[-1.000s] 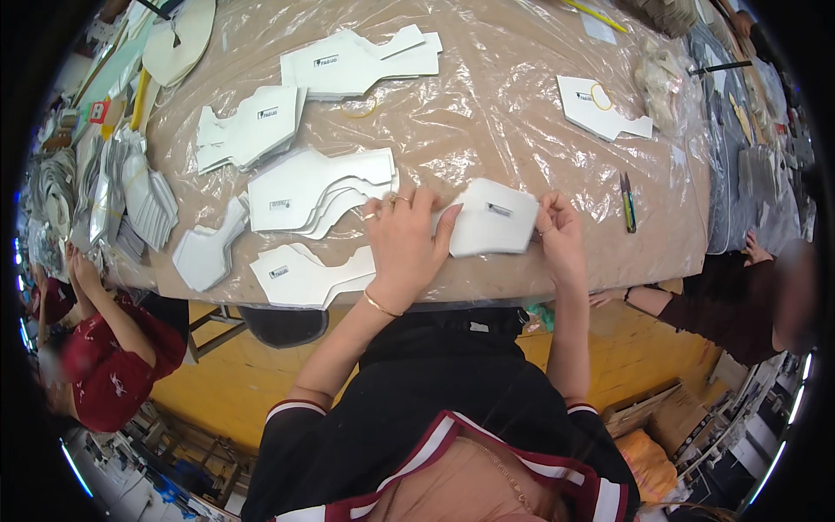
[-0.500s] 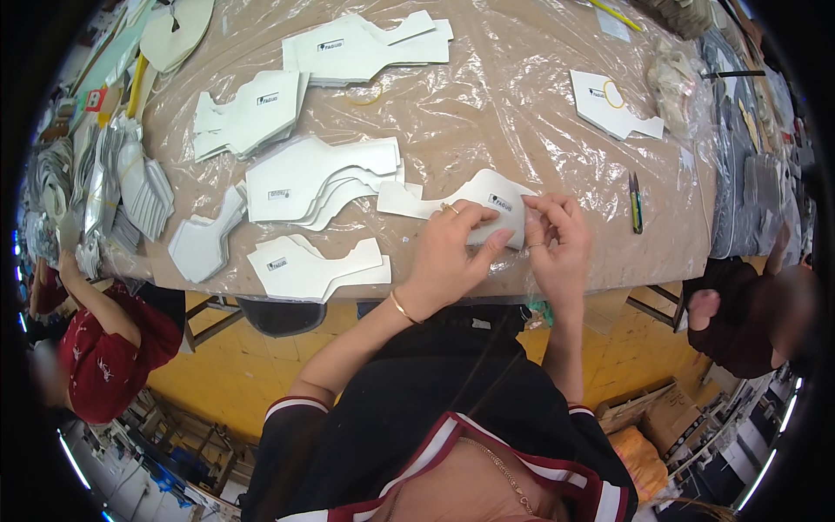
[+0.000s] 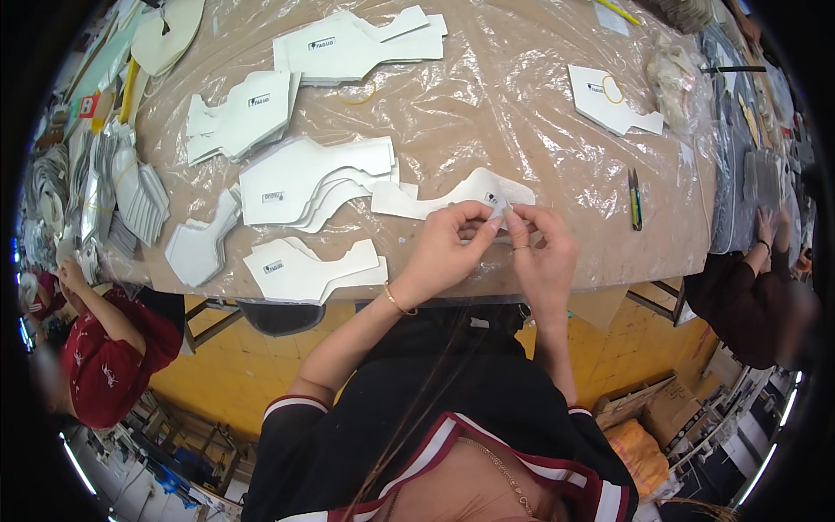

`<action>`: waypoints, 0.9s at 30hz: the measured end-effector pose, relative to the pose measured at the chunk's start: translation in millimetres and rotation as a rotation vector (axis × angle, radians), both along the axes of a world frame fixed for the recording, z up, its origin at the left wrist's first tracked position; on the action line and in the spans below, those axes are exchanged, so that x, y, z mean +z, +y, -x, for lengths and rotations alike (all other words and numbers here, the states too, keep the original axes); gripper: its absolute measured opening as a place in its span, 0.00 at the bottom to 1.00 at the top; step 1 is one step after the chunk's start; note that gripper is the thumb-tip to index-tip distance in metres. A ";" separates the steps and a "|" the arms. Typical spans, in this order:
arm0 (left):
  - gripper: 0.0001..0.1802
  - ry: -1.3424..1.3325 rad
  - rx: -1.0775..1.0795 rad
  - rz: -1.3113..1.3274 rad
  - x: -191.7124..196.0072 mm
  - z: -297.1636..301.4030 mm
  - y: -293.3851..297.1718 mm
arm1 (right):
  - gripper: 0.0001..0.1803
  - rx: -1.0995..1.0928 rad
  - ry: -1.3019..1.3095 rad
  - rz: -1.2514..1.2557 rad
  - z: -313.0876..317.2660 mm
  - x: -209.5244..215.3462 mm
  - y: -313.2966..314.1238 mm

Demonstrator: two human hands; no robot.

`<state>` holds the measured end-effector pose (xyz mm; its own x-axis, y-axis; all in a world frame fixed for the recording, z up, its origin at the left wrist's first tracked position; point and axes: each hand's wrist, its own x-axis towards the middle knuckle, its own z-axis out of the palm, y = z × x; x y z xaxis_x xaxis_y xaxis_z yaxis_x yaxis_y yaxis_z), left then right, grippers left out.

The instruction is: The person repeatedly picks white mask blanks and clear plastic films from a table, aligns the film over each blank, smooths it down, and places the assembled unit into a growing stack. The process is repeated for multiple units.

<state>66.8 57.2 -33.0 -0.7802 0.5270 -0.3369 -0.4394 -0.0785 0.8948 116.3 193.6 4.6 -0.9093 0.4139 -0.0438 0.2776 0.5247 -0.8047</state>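
Note:
A white cut-out piece of flat material (image 3: 435,198) lies near the table's front edge, with a small label on its right end. My left hand (image 3: 448,248) pinches that right end from below. My right hand (image 3: 544,252) meets it there, fingertips on the same small label spot. Both hands hold the piece over the plastic-covered table (image 3: 522,139). To the left lie more white cut pieces: a stack (image 3: 309,178) just beside the held one and another stack (image 3: 300,268) at the front edge.
Further stacks of white pieces (image 3: 357,43) sit at the back, one single piece (image 3: 609,100) at the right. Small yellow-green snips (image 3: 636,200) lie right of my hands. A person in red (image 3: 104,348) sits at left, another person (image 3: 748,296) at right.
The white piece was lifted and turned; my hands moved from pressing it flat on the table to pinching its right end together.

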 end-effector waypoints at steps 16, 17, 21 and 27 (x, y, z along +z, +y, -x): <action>0.07 -0.093 -0.005 -0.132 -11.7 0.4 -15.1 | 0.14 -0.024 -0.114 -0.114 16.1 -17.0 10.4; 0.07 -0.104 0.025 -0.136 -11.6 -0.7 -12.3 | 0.13 -0.055 -0.151 -0.025 16.2 -16.6 11.8; 0.09 -0.184 0.064 -0.119 -3.6 -5.3 -4.0 | 0.07 -0.049 -0.190 0.211 13.9 -17.9 16.7; 0.13 0.750 0.053 0.292 9.4 -12.3 -8.6 | 0.20 -0.073 -0.096 0.301 10.5 -22.2 16.4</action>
<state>79.1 48.6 -23.6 -0.8747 0.4546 0.1678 0.2839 0.2001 0.9377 105.8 210.0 -17.6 -0.8637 0.4330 -0.2581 0.3878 0.2436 -0.8890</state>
